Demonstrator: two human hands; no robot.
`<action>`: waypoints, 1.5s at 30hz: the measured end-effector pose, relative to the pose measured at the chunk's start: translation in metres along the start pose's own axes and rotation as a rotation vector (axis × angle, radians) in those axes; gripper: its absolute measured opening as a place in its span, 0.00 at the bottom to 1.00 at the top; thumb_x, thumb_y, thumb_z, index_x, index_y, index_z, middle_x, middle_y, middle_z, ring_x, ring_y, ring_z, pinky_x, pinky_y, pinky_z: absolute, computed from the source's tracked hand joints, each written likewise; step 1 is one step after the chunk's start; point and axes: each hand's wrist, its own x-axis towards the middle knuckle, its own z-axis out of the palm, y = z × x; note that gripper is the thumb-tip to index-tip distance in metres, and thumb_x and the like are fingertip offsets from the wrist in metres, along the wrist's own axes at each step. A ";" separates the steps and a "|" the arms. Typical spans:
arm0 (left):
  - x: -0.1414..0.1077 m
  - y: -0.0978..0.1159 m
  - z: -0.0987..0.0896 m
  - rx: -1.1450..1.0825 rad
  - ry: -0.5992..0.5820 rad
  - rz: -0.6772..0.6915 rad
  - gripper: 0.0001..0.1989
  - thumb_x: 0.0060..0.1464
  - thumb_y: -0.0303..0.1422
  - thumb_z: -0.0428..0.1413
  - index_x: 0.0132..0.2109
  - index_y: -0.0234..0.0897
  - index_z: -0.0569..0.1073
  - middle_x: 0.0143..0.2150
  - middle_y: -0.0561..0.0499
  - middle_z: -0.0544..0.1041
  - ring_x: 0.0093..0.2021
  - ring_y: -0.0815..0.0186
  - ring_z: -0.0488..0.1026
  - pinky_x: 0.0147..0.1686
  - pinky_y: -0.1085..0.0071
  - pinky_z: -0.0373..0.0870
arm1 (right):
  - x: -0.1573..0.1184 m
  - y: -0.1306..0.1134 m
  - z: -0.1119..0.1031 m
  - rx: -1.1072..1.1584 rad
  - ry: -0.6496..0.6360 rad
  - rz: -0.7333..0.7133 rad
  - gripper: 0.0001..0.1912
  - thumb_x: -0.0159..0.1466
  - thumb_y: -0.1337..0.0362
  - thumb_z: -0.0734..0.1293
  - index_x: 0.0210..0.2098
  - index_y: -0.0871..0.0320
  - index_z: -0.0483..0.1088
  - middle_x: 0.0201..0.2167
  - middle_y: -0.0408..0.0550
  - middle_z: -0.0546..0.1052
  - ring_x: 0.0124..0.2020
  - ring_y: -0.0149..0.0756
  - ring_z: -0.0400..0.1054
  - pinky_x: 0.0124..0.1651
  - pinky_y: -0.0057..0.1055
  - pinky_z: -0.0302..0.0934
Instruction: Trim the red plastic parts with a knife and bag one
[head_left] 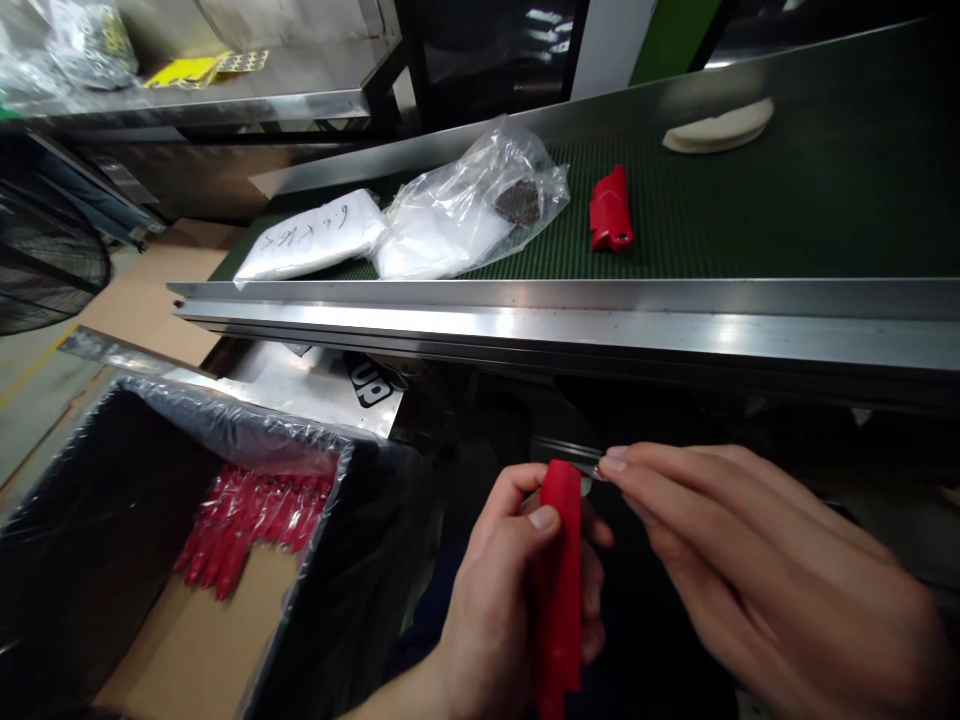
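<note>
While held upright: red plastic piece (pixel 560 580)
Left hand (pixel 502 600): fingers wrapped around it
Right hand (pixel 750 570): fingertips pinching a small part (too small to identify) at its top

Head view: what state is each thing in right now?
Left hand: gripping the red part upright.
Right hand: fingertips pinching a small metal piece at the part's top.
Lined box: open, red parts piled inside.
Red piece on belt: lying loose.
Clear bag: crumpled.

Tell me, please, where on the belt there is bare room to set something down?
Free: the belt between the red part and the white pad, and right of both. Crowded: the left end, where two bags lie side by side.
</note>
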 end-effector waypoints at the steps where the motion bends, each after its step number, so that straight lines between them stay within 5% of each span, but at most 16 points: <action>1: 0.000 0.000 0.000 0.001 -0.002 0.003 0.09 0.60 0.37 0.49 0.45 0.39 0.68 0.37 0.50 0.74 0.23 0.73 0.65 0.16 0.81 0.64 | 0.000 0.000 0.000 -0.003 0.009 -0.008 0.20 0.62 0.80 0.64 0.52 0.63 0.72 0.48 0.52 0.74 0.49 0.38 0.68 0.51 0.39 0.63; 22: 0.005 -0.003 0.003 0.004 0.058 0.013 0.10 0.59 0.39 0.50 0.44 0.41 0.67 0.38 0.52 0.72 0.22 0.74 0.65 0.16 0.80 0.62 | -0.007 -0.006 0.002 -0.034 0.055 -0.063 0.20 0.59 0.83 0.66 0.50 0.66 0.72 0.46 0.55 0.75 0.46 0.40 0.69 0.48 0.41 0.64; 28: 0.005 -0.002 0.003 0.017 0.099 -0.018 0.15 0.61 0.47 0.47 0.45 0.42 0.67 0.25 0.55 0.68 0.20 0.72 0.62 0.16 0.79 0.61 | -0.015 -0.008 0.001 -0.041 0.016 -0.062 0.22 0.60 0.82 0.66 0.53 0.66 0.71 0.49 0.55 0.74 0.48 0.41 0.67 0.50 0.41 0.63; 35: 0.010 0.007 0.006 0.031 0.111 0.019 0.20 0.61 0.51 0.45 0.46 0.41 0.69 0.37 0.52 0.71 0.22 0.74 0.64 0.17 0.79 0.62 | -0.018 -0.013 0.004 -0.022 -0.001 -0.066 0.22 0.60 0.82 0.64 0.52 0.65 0.72 0.49 0.53 0.74 0.48 0.40 0.67 0.52 0.41 0.61; 45: 0.022 0.022 0.011 -0.002 0.071 0.117 0.19 0.63 0.45 0.44 0.44 0.36 0.70 0.34 0.49 0.71 0.24 0.73 0.63 0.21 0.80 0.63 | -0.031 -0.018 0.003 -0.011 -0.061 -0.124 0.26 0.59 0.83 0.62 0.54 0.61 0.71 0.51 0.52 0.73 0.49 0.43 0.67 0.49 0.39 0.60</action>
